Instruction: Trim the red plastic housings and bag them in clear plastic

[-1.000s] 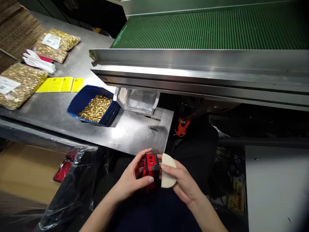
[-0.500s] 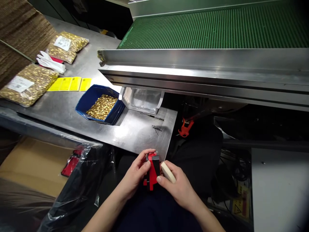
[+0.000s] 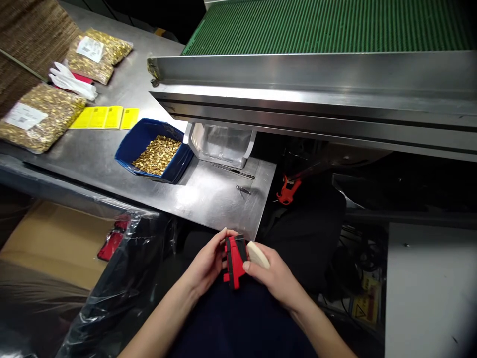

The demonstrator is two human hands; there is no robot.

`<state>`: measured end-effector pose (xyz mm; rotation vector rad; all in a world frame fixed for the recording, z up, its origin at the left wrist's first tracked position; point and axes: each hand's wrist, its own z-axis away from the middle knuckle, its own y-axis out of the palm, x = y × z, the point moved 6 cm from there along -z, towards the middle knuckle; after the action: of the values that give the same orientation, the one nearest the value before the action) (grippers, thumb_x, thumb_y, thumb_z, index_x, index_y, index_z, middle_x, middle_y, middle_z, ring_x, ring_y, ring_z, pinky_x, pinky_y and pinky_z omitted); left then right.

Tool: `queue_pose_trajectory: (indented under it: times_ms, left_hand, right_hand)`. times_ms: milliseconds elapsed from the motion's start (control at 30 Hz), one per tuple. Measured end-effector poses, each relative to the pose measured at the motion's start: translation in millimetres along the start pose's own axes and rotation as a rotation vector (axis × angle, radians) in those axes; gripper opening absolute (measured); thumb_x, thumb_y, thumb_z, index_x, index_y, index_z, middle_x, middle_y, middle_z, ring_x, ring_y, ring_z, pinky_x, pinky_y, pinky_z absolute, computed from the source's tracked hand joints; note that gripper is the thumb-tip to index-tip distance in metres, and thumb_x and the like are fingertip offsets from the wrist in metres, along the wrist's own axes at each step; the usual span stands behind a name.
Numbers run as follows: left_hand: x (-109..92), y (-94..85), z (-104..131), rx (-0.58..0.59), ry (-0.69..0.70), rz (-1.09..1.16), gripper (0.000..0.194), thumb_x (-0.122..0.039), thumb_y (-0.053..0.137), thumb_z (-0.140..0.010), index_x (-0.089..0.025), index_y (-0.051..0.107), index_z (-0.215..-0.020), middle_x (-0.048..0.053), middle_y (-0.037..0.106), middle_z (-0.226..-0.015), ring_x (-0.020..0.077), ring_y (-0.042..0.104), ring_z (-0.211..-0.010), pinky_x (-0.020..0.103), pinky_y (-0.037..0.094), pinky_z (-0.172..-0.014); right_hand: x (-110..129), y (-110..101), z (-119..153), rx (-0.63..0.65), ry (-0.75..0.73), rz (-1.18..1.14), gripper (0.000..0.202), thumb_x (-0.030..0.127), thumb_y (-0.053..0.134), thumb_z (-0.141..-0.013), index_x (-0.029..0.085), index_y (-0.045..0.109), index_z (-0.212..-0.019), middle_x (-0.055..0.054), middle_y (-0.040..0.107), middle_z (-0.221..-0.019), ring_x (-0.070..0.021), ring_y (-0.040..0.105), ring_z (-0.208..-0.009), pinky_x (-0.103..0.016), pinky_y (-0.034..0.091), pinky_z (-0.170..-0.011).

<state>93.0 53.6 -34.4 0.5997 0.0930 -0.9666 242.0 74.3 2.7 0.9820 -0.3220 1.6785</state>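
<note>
My left hand point(image 3: 206, 263) is closed around the left and far sides of a red and black plastic part point(image 3: 235, 263), which stands roughly upright over my lap. Some of its fingers are hidden behind the part. A thick cream-coloured block point(image 3: 258, 254) with a rounded edge sits in my right hand point(image 3: 278, 276), gripped against the palm. The right thumb tip touches the part's right side. What the block is made of, I cannot tell.
On the metal table point(image 3: 208, 204) stand a blue bin point(image 3: 175, 171) of small brass pieces and a clear-fronted grey tray point(image 3: 248, 149). Bags of brass pieces point(image 3: 44, 117) lie further left. A green conveyor point(image 3: 298, 30) crosses behind; a plastic-lined carton point(image 3: 55, 243) is lower left.
The red and black part has turned, showing more of its red face. My left thumb has shifted off its front toward the top. The view has tilted slightly downward.
</note>
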Motion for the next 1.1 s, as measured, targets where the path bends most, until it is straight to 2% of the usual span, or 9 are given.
queue_pose_trajectory:
  times_ms: [167,267,467,667,767,867,1000,1033,1100]
  left_hand:
    - [-1,6.0,4,0.039,-0.002,-0.021,0.035,-0.047,0.065,-0.098,-0.018,0.073,-0.115,0.008,0.079,-0.106,0.0224,0.075,-0.09,0.032,0.061,-0.08]
    - [1,9.6,4,0.063,0.022,-0.033,0.034,-0.045,0.066,-0.098,-0.02,0.071,-0.12,0.007,0.079,-0.109,0.022,0.075,-0.092,0.032,0.061,-0.082]
    - [4,13.2,4,0.115,0.038,-0.048,0.042,-0.051,0.064,-0.098,-0.02,0.067,-0.127,0.01,0.08,-0.113,0.0246,0.077,-0.093,0.034,0.059,-0.086]
    - [2,16.5,5,0.148,0.041,0.002,0.039,-0.043,0.066,-0.098,-0.016,0.067,-0.127,0.012,0.08,-0.11,0.0238,0.076,-0.091,0.034,0.061,-0.083]
    - [0,11.5,7,0.146,0.069,0.086,0.035,-0.039,0.073,-0.094,-0.018,0.069,-0.123,0.009,0.079,-0.111,0.022,0.076,-0.091,0.033,0.061,-0.085]
    - [3,5.5,11,0.147,0.053,0.171,0.041,-0.048,0.075,-0.09,-0.018,0.071,-0.117,0.009,0.08,-0.109,0.0241,0.076,-0.095,0.036,0.06,-0.093]
    - [6,12.0,18,0.305,0.054,0.394,0.056,-0.051,0.071,-0.09,-0.023,0.06,-0.138,0.013,0.071,-0.137,0.0331,0.068,-0.125,0.046,0.051,-0.109]
    - [6,14.5,19,0.355,0.058,0.452,0.054,-0.049,0.069,-0.091,-0.026,0.058,-0.139,0.013,0.068,-0.141,0.0349,0.065,-0.129,0.049,0.05,-0.11]
    - [5,16.1,21,0.408,0.057,0.51,0.043,-0.045,0.067,-0.093,-0.028,0.06,-0.131,0.014,0.069,-0.139,0.0373,0.066,-0.128,0.053,0.052,-0.106]
  right_hand:
    - [-10,-10,-13,-0.038,0.15,-0.477,0.025,0.025,0.086,-0.078,0.012,0.072,-0.095,-0.001,0.066,-0.081,-0.0139,0.056,-0.072,-0.026,0.045,-0.07]
    - [-18,-14,-16,-0.095,0.205,-0.574,0.031,0.025,0.092,-0.072,0.012,0.073,-0.094,0.0,0.066,-0.076,-0.0131,0.058,-0.069,-0.027,0.048,-0.069]
    - [-24,-14,-16,-0.129,0.228,-0.631,0.038,0.026,0.093,-0.071,0.013,0.074,-0.101,0.0,0.068,-0.077,-0.013,0.06,-0.068,-0.028,0.052,-0.072]
    - [-21,-12,-15,-0.121,0.231,-0.647,0.033,0.025,0.093,-0.072,0.012,0.075,-0.097,0.001,0.066,-0.072,-0.0119,0.059,-0.065,-0.026,0.052,-0.069]
    - [-12,-9,-10,-0.072,0.213,-0.641,0.039,0.023,0.093,-0.072,0.012,0.076,-0.106,-0.002,0.071,-0.082,-0.0142,0.064,-0.072,-0.027,0.053,-0.074]
    - [-1,-2,-2,0.049,0.18,-0.615,0.046,0.026,0.092,-0.075,0.014,0.075,-0.116,-0.006,0.075,-0.096,-0.0181,0.068,-0.086,-0.029,0.053,-0.083]
    - [2,8,4,0.164,0.152,-0.501,0.047,0.033,0.089,-0.079,0.013,0.073,-0.118,-0.007,0.074,-0.101,-0.0193,0.068,-0.089,-0.029,0.051,-0.083]
    - [2,8,4,0.163,0.135,-0.435,0.044,0.035,0.087,-0.081,0.014,0.072,-0.117,-0.006,0.073,-0.101,-0.0191,0.067,-0.089,-0.029,0.05,-0.082]
    - [1,1,7,0.085,0.094,-0.224,0.036,0.036,0.082,-0.086,0.016,0.07,-0.113,-0.004,0.072,-0.101,-0.0191,0.065,-0.09,-0.029,0.049,-0.083]
